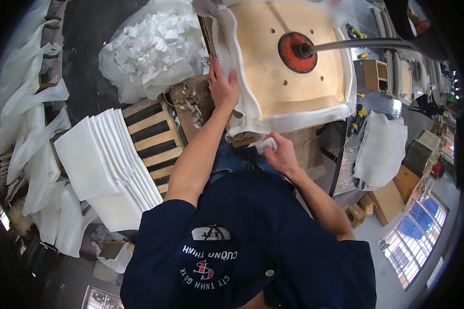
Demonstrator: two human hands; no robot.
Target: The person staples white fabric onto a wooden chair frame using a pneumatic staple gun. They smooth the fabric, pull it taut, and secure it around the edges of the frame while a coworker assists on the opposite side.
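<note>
Wears navy shirt (252, 226) at bottom centre. Rests left hand (224, 88), fingers extended, along white padding (288, 117) at upper centre; grips bunched white material (263, 145) in right hand (282, 154) just below. Already has wooden panel (294, 95) laid in padding under red disc (291, 59); apparently has upturned edges unfastened.

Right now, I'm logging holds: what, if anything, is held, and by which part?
Right grip: a white wad, by its right end; left grip: cannot tell.
</note>
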